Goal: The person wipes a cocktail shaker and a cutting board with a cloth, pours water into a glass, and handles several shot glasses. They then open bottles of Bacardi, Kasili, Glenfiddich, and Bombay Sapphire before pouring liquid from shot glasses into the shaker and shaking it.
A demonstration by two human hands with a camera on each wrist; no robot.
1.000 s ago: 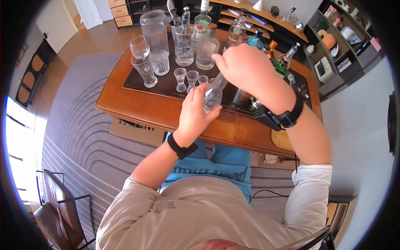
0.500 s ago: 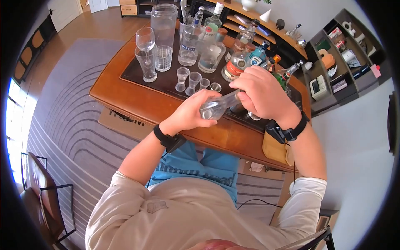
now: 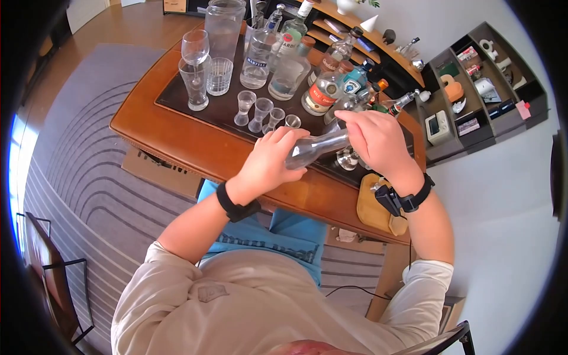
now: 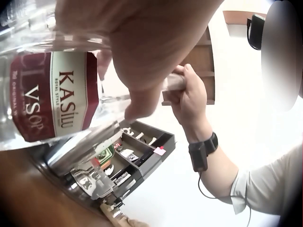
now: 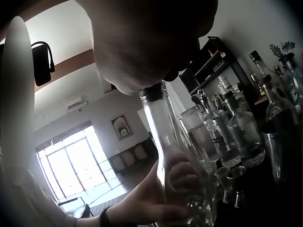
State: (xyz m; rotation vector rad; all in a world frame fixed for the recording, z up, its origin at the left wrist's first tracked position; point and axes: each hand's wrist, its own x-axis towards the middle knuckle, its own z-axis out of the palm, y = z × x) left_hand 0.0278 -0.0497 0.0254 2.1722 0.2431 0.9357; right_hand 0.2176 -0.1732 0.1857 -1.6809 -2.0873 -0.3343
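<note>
A clear glass bottle [image 3: 305,152] lies tilted between both hands above the table's near edge, its neck toward the right. The left hand [image 3: 260,165] grips its body, thumb below and fingers above. At the neck's far end, the right hand [image 3: 381,142] curls its fingers round the top. A red and white label [image 4: 73,94] reading KASILU shows on the body in the left wrist view. The right wrist view shows a dark stopper [image 5: 152,92] in the neck, right under the right hand [image 5: 147,42]. Part of the bottle's body is covered by the left hand.
Behind the hands, small measuring glasses [image 3: 260,113] stand on a dark mat, with a tall beer glass [image 3: 194,83], a ribbed tumbler [image 3: 219,77] and several bottles farther back. A wooden tray [image 3: 373,204] is at the table's right. Shelving [image 3: 473,94] stands beyond.
The bottle has tipped from steep to closer to level. The right hand has come down from above it toward the right, and the left hand still grips the body. The head view has shifted.
</note>
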